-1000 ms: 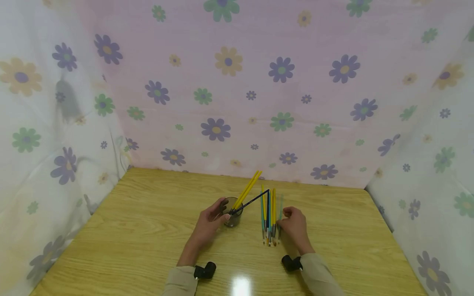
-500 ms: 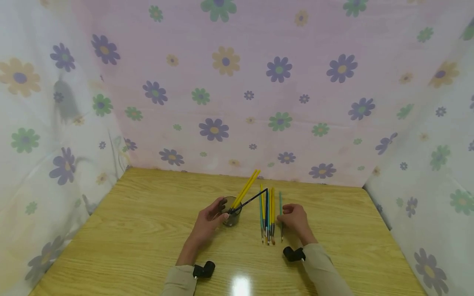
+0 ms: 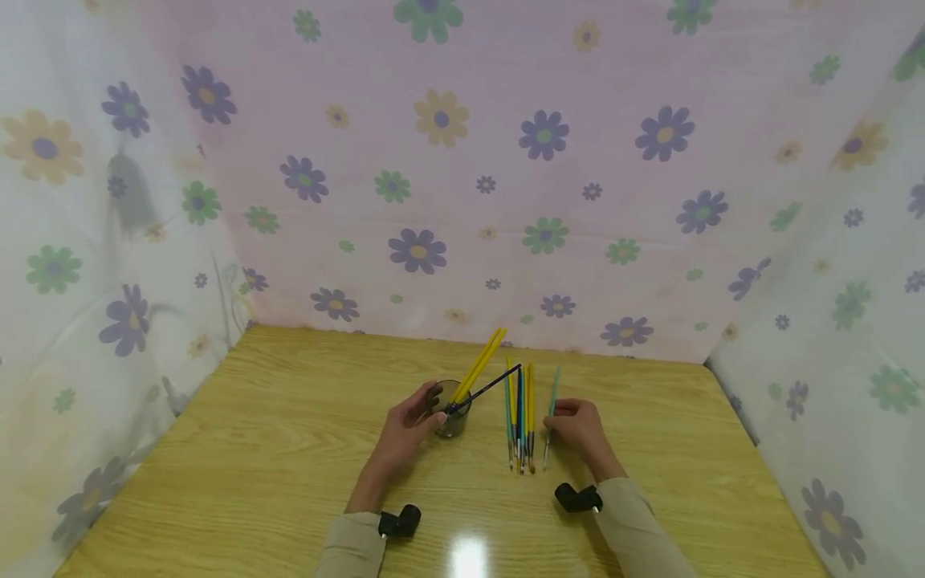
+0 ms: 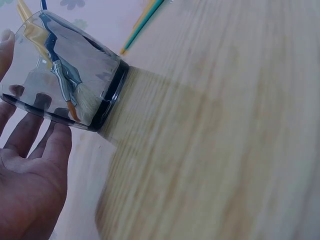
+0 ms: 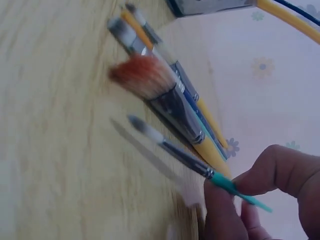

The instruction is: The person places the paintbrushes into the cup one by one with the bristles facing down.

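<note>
Pinching the green brush (image 5: 192,160) near the bristle end of its handle, the fingers of the right hand (image 3: 580,428) hold it bristles toward the person, just right of the loose brushes (image 3: 531,401) on the surface (image 3: 289,433); the glass (image 3: 457,424) stands across these, leftward, fingers of the left hand (image 3: 405,431) curled round its side.

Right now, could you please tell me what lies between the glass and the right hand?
In the head view, a bundle of paintbrushes lies on the table between the glass and the right hand, which pinches a teal-handled brush.
</note>
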A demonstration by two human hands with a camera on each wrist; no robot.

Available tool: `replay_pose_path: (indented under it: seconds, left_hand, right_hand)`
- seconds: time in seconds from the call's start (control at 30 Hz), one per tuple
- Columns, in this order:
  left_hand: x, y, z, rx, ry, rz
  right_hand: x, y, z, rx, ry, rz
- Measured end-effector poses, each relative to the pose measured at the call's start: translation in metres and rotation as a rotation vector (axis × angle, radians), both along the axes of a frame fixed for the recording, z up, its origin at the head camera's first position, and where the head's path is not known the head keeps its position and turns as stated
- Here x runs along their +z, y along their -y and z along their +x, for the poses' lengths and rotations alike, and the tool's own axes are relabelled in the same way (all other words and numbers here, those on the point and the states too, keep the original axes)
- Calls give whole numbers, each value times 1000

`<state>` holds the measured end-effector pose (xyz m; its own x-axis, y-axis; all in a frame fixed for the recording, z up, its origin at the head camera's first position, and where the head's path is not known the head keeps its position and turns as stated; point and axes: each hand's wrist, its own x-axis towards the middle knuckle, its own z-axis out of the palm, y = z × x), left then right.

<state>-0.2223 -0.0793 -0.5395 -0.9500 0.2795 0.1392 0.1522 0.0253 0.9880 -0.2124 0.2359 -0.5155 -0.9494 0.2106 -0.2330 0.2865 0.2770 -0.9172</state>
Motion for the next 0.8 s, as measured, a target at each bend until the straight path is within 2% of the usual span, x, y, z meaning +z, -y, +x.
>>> replay_pose_path:
  seconds: [0.3,0.6,0.8]
  left_hand:
    - [-2,3,0,4,-24,-3]
    - [-3,3,0,-11,-4,9]
    - [-2,0,0,-9,-12,11]
  right_hand:
    - [0,2,14,8,-86,-284]
    - [1,26,18,11,-361,-562]
    - [7,47,15,65,-470,-616]
